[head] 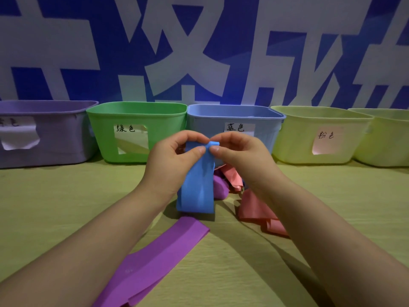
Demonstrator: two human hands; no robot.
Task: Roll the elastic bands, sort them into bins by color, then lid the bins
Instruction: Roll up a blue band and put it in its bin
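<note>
While left hand (pixel 174 160) and right hand (pixel 241 158) meet just before blue bin (pixel 265 134), each pinches top end of blue band (pixel 197 191), thumbs nearly touching; band hangs to table (pixel 66 196). Pink bands (pixel 254 207) and crumpled purple band (pixel 219 189) lie before blue bin. Long purple band (pixel 159 251) lies nearer viewer. Left of blue bin: green bin (pixel 99 134), purple bin (pixel 55 140). Right: two yellow bins (pixel 294 138).
</note>
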